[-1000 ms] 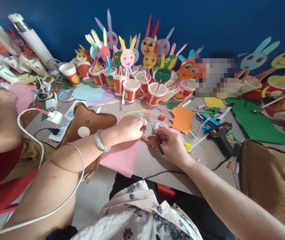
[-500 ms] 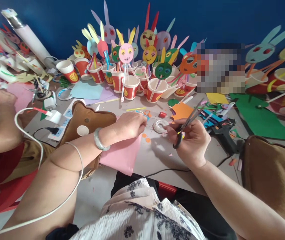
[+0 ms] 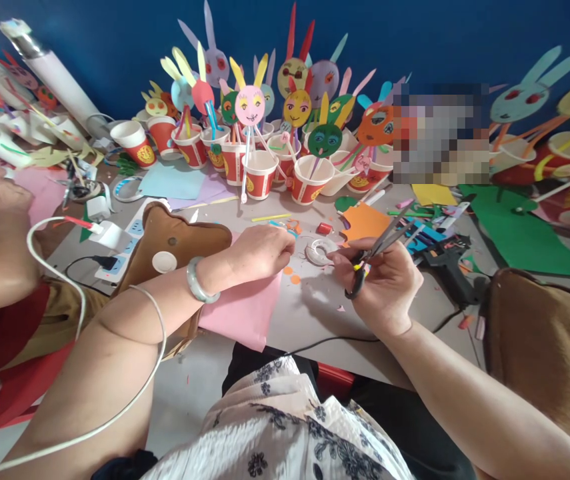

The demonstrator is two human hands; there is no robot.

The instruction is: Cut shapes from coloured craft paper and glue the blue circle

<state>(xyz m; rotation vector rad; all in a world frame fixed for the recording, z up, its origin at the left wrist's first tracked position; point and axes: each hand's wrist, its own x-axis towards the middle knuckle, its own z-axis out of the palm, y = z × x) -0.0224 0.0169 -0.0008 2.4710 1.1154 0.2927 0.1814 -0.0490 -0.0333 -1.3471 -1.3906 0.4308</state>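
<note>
My right hand (image 3: 389, 290) is closed round black-handled scissors (image 3: 387, 235), its palm turned up and the blades pointing away to the upper right. My left hand (image 3: 265, 252), with a pale bangle at the wrist, hovers by the pink paper (image 3: 245, 307); its fingers are curled together, and whatever they may hold is hidden. Between both hands, a roll of clear thread or tape (image 3: 319, 251) lies on the table. Two small orange paper discs (image 3: 292, 275) rest near my left fingertips. Behind the scissors is a cut piece of orange paper (image 3: 365, 221).
Paper cups with rabbit-faced paper figures (image 3: 259, 170) line the back. A black glue gun (image 3: 447, 267) lies at right, its cord crossing the table. Brown cushion-like bags (image 3: 529, 340) flank me. A white cable (image 3: 159, 320) loops over my left arm. Another person's hand (image 3: 2, 193) is at far left.
The view has shifted very slightly. Both hands keep nearly the same place and pose, with the scissors still in the right one.
</note>
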